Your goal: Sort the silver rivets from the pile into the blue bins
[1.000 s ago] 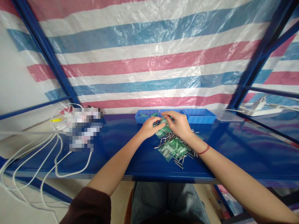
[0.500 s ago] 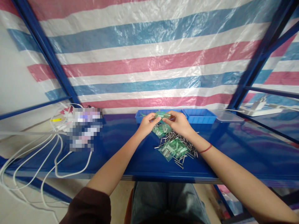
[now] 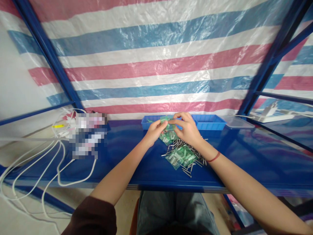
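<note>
My left hand (image 3: 154, 131) is closed on the left side of a small green-tinted clear plastic bag (image 3: 170, 125), thumb on its near face. My right hand (image 3: 187, 129) is at the bag's right side with its fingers apart; the index finger reaches across the bag and seems to touch it. What lies inside this bag is too small to make out. Below the hands is a pile of loose nails or screws (image 3: 189, 171). On the pile rest more green bags (image 3: 181, 156) holding small pale pieces, partly overlapping.
Behind the hands stand a blue bin (image 3: 147, 124), with something green in it, and a second blue bin (image 3: 210, 122). A clear plastic lid (image 3: 239, 122) lies to their right. White cables (image 3: 64, 163) hang over the blue table (image 3: 122, 156) at left. A power strip (image 3: 276, 114) stands at right.
My right hand has loosened from the bag's right edge; its fingers have spread and moved over the bag. The bag has tipped up and shows more of its face. My left hand keeps its hold.
</note>
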Motion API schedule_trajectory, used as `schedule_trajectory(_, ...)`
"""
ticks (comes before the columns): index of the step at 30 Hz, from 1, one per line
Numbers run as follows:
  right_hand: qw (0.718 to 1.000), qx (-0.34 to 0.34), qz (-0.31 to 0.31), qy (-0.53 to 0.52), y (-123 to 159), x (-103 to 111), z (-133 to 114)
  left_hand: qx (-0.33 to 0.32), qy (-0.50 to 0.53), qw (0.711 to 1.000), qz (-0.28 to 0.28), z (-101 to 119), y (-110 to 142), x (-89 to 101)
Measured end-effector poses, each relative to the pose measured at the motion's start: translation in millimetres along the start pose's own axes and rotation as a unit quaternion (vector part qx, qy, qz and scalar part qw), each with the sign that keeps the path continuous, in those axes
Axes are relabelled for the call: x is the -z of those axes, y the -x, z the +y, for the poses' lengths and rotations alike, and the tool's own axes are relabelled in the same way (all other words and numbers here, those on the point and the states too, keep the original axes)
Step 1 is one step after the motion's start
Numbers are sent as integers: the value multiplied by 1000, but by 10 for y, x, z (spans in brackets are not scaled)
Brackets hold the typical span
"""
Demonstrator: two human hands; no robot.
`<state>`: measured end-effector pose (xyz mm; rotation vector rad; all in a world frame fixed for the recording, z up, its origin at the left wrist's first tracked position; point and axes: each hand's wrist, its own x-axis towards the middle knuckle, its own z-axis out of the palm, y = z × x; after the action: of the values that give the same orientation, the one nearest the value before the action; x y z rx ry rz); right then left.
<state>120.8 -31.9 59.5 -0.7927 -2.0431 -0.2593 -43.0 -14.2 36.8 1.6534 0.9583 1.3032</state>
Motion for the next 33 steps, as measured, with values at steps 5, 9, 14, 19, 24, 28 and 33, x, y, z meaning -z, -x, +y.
schedule_trajectory(5, 990, -118, -6, -76, -18, -11, -29, -74, -114, 984, 118, -37, -38, 93)
schedule_trajectory(9, 943, -239, -52, -225, -18, -84, -71, -161, -319, 919, 166, 29, 21, 138)
schedule_trajectory(14, 917, -264, -65, -292, -27, -224, -59, -251, -471, 845, 45, 103, 111, 74)
schedule_trajectory(19, 938, -269, -10, -218, -276, -349, 170, -258, -451, 853, 61, 77, 71, 117)
schedule_trajectory(24, 959, -249, -6, -138, -643, -614, 363, -198, -410, 881, 127, -6, -16, 273)
schedule_trajectory(28, 947, -302, -91, -51, -655, -746, 413, -148, -416, 891, 110, -104, -61, 367)
schedule_trajectory(33, 958, -223, -180, -19, -355, -547, 425, -127, -395, 909, 42, -186, -72, 355)
